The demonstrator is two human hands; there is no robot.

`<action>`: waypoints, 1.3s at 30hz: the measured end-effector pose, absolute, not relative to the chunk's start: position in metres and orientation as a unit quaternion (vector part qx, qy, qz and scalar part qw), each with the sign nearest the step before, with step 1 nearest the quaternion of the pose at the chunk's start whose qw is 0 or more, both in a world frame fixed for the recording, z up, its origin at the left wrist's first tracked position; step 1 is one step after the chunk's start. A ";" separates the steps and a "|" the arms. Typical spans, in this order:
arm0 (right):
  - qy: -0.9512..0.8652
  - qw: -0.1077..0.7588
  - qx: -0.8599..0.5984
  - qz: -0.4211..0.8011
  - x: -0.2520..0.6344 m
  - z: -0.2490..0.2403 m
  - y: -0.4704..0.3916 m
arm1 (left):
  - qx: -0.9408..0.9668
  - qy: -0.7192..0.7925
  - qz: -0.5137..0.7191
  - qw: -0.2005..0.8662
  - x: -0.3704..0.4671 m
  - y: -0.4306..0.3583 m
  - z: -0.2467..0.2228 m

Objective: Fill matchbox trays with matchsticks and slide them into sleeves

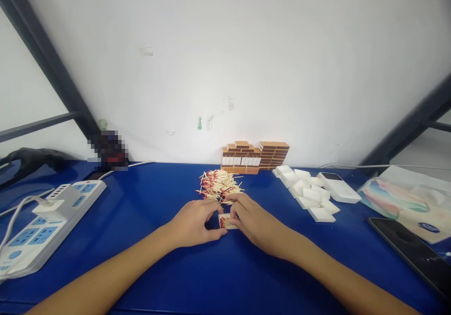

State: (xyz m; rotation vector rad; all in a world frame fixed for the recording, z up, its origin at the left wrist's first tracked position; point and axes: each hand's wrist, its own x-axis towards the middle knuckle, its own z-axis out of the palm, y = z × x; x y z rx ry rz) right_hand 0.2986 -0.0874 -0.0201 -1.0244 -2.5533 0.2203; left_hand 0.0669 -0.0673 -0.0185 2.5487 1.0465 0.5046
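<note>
A small white matchbox tray (231,227) lies on the blue table, with red-headed matches (224,221) in it. My left hand (195,222) grips the tray's left end between thumb and fingers. Over the tray's right part, my right hand (251,218) is closed, its thumb and bent fingers on the matches; the fingertips are partly hidden. Just beyond both hands is a loose pile of matches (218,182), heads pointing various ways.
Stacked brown matchboxes (274,153) stand against the wall. Several white empty trays (310,193) lie to the right, near a white device (338,187), a tissue pack (405,202) and a black phone (408,249). At left is a power strip (52,230) with cables.
</note>
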 end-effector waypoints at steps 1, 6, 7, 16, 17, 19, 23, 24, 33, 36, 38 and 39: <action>-0.909 0.187 -0.364 0.078 0.299 -0.021 -0.087 | 0.899 0.362 0.178 0.168 0.067 -0.067 -0.018; -0.912 0.162 -0.372 0.063 0.298 -0.025 -0.087 | 0.903 0.348 0.184 0.170 0.067 -0.068 -0.019; -0.911 0.159 -0.375 0.065 0.298 -0.025 -0.087 | 0.904 0.348 0.184 0.169 0.067 -0.068 -0.019; -0.905 0.163 -0.375 0.116 0.307 -0.008 -0.087 | 0.906 0.351 0.177 0.157 0.067 -0.069 -0.018; -0.903 0.161 -0.378 0.123 0.309 -0.007 -0.087 | 0.907 0.350 0.177 0.155 0.067 -0.069 -0.018; -0.901 0.159 -0.378 0.141 0.312 -0.005 -0.086 | 0.907 0.350 0.176 0.154 0.067 -0.070 -0.018; -0.898 0.161 -0.376 0.160 0.314 -0.005 -0.086 | 0.907 0.354 0.171 0.153 0.067 -0.069 -0.018; -0.898 0.161 -0.377 0.161 0.313 -0.005 -0.086 | 0.906 0.355 0.169 0.154 0.067 -0.069 -0.018; -0.906 0.150 -0.369 0.145 0.305 -0.001 -0.089 | 0.907 0.353 0.173 0.154 0.067 -0.069 -0.019; -0.910 0.173 -0.359 0.117 0.303 -0.007 -0.088 | 0.907 0.353 0.173 0.150 0.067 -0.069 -0.019; -0.912 0.184 -0.354 0.095 0.303 -0.012 -0.088 | 0.907 0.354 0.171 0.149 0.068 -0.069 -0.018; -0.912 0.188 -0.353 0.089 0.303 -0.013 -0.088 | 0.907 0.354 0.169 0.149 0.068 -0.069 -0.018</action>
